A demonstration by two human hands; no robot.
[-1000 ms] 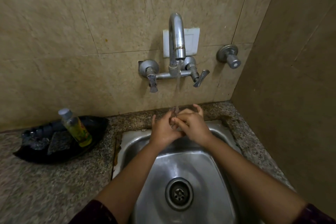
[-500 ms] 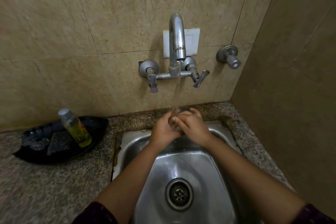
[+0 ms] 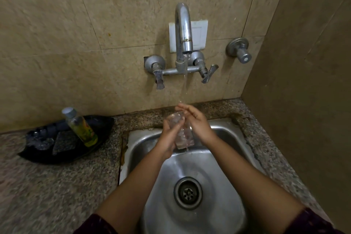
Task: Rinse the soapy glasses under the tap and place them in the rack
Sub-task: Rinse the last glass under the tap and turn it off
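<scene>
A clear drinking glass (image 3: 182, 132) is held over the back of the steel sink (image 3: 224, 159), tilted with its mouth toward the wall. My left hand (image 3: 168, 138) grips it from the left. My right hand (image 3: 197, 123) lies against its right side with the fingers stretched out over the rim. A thin stream of water (image 3: 184, 85) falls from the wall tap (image 3: 183, 30) onto my right fingers and the glass. No rack is in view.
On the granite counter (image 3: 47, 186) to the left lies a black tray (image 3: 66, 156) with a small bottle of yellow-green liquid (image 3: 80, 128) and a dark scrub pad (image 3: 63, 141). A side wall stands close on the right. The drain (image 3: 188, 193) sits mid-sink.
My hands have come apart and the glass now shows between them, tilted and lower over the sink. My right fingers have straightened over its rim. Water keeps running.
</scene>
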